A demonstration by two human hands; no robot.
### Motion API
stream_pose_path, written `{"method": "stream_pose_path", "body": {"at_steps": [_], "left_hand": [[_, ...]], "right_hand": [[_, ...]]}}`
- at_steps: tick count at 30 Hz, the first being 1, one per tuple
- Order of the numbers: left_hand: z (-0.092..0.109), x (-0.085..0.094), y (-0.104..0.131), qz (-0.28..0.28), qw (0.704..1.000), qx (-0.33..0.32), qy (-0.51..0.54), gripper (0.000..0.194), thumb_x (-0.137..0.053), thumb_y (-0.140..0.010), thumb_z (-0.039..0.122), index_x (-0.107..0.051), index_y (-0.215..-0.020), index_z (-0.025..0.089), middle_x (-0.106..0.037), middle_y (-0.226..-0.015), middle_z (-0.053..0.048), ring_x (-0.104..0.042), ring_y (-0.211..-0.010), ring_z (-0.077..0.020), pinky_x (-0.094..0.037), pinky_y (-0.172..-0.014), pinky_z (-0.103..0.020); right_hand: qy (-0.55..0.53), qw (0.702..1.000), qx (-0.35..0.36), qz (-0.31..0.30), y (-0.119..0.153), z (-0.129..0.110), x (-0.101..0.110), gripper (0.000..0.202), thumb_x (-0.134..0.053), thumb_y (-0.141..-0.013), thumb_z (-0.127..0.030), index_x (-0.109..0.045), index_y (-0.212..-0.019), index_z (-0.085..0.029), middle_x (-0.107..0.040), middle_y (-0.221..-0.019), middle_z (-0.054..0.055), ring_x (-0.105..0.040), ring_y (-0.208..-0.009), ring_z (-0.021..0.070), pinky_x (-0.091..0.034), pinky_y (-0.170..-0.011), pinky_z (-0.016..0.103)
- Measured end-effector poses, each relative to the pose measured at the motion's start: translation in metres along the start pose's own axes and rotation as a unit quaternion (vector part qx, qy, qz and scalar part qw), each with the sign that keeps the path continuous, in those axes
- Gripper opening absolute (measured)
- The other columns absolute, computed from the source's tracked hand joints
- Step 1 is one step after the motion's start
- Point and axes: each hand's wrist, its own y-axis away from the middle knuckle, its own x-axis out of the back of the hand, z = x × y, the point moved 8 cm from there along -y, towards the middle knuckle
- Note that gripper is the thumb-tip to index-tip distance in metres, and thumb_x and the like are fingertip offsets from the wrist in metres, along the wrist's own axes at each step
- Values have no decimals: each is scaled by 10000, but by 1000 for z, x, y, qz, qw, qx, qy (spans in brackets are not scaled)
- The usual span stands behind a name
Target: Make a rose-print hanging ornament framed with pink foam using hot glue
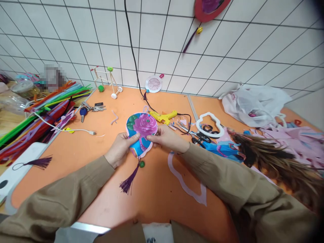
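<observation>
Between my two hands is a floral fabric ornament, blue with a large pink flower and a pale edge. My left hand grips its lower left side, thumb on the front. At the lower right edge my right hand pinches it, thumb also in front. A purple tassel with a green bead hangs from its bottom. Just behind the ornament lies a yellow glue gun. The fingers behind the ornament are hidden.
Scissors, a white scalloped frame and fabric scraps lie to the right, near feathers and a plastic bag. Pipe cleaners, keys and a cable are leftward. A pink cut-out strip lies in front.
</observation>
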Motion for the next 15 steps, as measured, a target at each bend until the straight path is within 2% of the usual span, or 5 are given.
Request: {"method": "stream_pose_path", "body": {"at_steps": [4,7,11,15], "left_hand": [[2,-7,9,-26,1000,-5,13,426,-913,-569,491,-724,-618,112,-660,-523,-38,-547,-449,-103,-480,-497,-230],[0,-8,14,-9,1000,-14,15,375,-939,-542,411,-743,-670,118,-696,-583,-46,-579,-488,-118,-501,-525,-243],[-3,-17,19,-31,999,-33,15,346,-919,-584,401,-720,-628,122,-668,-539,-41,-564,-458,-121,-518,-518,-258],[-10,-24,22,-73,997,-8,-9,405,-862,-647,485,-717,-602,110,-686,-555,-81,-623,-496,-150,-554,-553,-275]], "right_hand": [[13,999,12,37,12,-17,2,403,-766,-710,-528,-595,-659,-167,-577,-570,-8,-502,-521,109,-414,-527,255],[7,997,-8,83,25,-20,4,414,-784,-681,-538,-601,-640,-170,-560,-533,-15,-490,-497,104,-361,-477,236],[-28,996,-27,83,40,-12,-7,383,-848,-594,-490,-635,-639,-175,-581,-528,-21,-488,-482,95,-341,-463,227],[-84,989,-60,102,54,4,-14,367,-868,-563,-428,-605,-603,-176,-575,-503,-24,-487,-465,88,-359,-459,224]]}}
